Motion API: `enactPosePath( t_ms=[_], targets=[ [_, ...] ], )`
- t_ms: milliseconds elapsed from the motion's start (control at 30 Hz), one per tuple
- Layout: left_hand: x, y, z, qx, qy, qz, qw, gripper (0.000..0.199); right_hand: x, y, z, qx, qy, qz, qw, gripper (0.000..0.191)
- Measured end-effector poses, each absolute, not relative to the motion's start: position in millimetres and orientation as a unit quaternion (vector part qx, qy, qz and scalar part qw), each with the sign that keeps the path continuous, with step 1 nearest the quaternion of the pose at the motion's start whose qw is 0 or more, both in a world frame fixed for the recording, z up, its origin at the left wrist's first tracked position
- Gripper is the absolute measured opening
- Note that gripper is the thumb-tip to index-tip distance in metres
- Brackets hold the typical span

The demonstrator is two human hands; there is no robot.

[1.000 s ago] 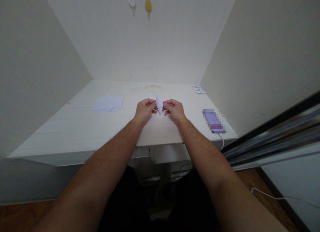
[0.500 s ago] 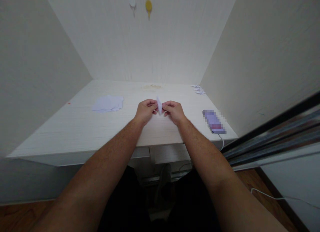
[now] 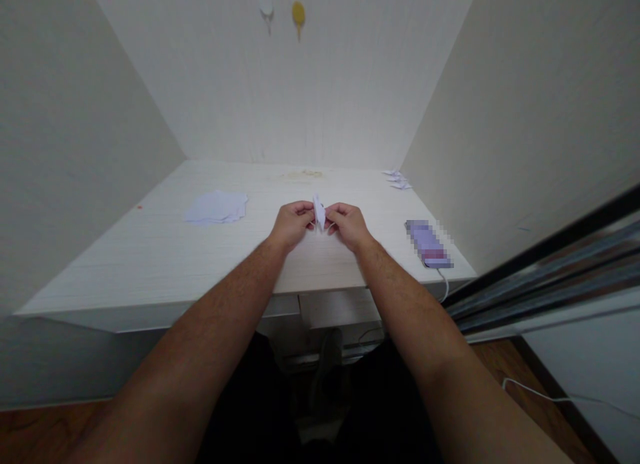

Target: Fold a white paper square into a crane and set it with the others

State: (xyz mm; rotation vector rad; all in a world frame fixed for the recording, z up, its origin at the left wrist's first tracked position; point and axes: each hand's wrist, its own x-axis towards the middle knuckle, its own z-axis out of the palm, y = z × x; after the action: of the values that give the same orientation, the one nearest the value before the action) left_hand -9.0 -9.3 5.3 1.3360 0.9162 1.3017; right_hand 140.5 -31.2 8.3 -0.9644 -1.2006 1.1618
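Note:
A small folded white paper (image 3: 319, 213) is held upright between my two hands, above the middle of the white desk (image 3: 150, 264). My left hand (image 3: 294, 223) pinches its left side with thumb and fingers. On the right side, my right hand (image 3: 347, 223) grips it the same way. A stack of white paper sheets (image 3: 217, 207) lies on the desk to the left. Several small folded paper pieces (image 3: 397, 179) rest near the back right corner.
A phone (image 3: 429, 244) with a white cable lies at the desk's right side. A white hook (image 3: 266, 5) and a yellow hook (image 3: 299, 13) are on the back wall. Walls stand close on both sides.
The folded paper has turned and opened slightly between my fingers, with more of its faces showing. Both hands keep nearly the same place.

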Motion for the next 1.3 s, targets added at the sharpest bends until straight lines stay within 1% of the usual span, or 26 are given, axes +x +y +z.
enactPosePath(
  t_ms=[333,467,667,933,1133,1300],
  targets=[
    [-8.6,-9.8,6.6,0.551,0.369,0.536,0.523,0.021,138.3,-29.7,5.5,-0.426,-0.52,0.482,0.562,0.016],
    [-9.4,-12.1,9.7,0.546,0.366,0.53,0.536,0.023,136.2,-28.7,5.0,-0.434,-0.523,0.467,0.565,0.009],
    [-9.9,-14.4,12.5,0.535,0.372,0.528,0.544,0.02,134.8,-26.4,2.6,-0.456,-0.526,0.432,0.573,0.003],
    [-10.1,-16.7,14.8,0.539,0.368,0.523,0.548,0.018,135.5,-25.2,1.6,-0.463,-0.531,0.425,0.568,0.004],
    [-9.2,-14.3,10.8,0.543,0.375,0.526,0.536,0.021,135.6,-23.3,-0.3,-0.466,-0.541,0.41,0.567,0.006],
    [-8.5,-12.4,8.7,0.539,0.38,0.537,0.526,0.023,135.6,-27.0,1.2,-0.459,-0.542,0.397,0.581,0.017]
  ],
)
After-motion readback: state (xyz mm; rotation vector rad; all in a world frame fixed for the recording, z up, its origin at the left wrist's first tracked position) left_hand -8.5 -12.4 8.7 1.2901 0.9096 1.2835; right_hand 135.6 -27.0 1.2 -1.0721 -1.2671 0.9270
